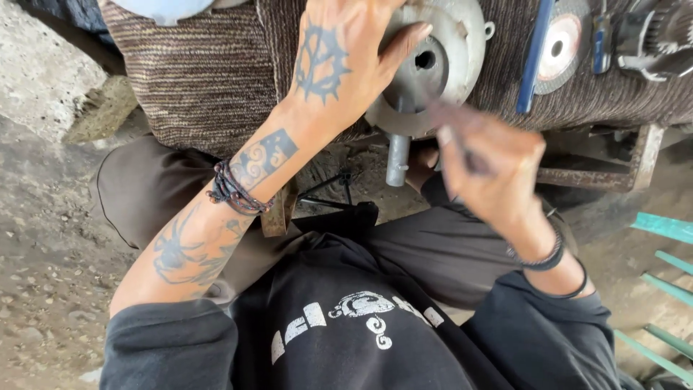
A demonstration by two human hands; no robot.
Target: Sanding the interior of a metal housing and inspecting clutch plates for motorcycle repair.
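Metal housing [440, 50] gets pinned by left hand [343, 54], fingers spread flat; right hand [494, 170] blurry, fingers pinched on a thin tool [453, 130].

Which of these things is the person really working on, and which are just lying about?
In use:
- left hand pressed on the round grey metal housing
- right hand, blurred, gripping a thin dark tool near the housing
- metal shaft sticking out below the housing

Lying about:
- grinding disc
- blue-handled tool
- dark machine part
- striped cloth
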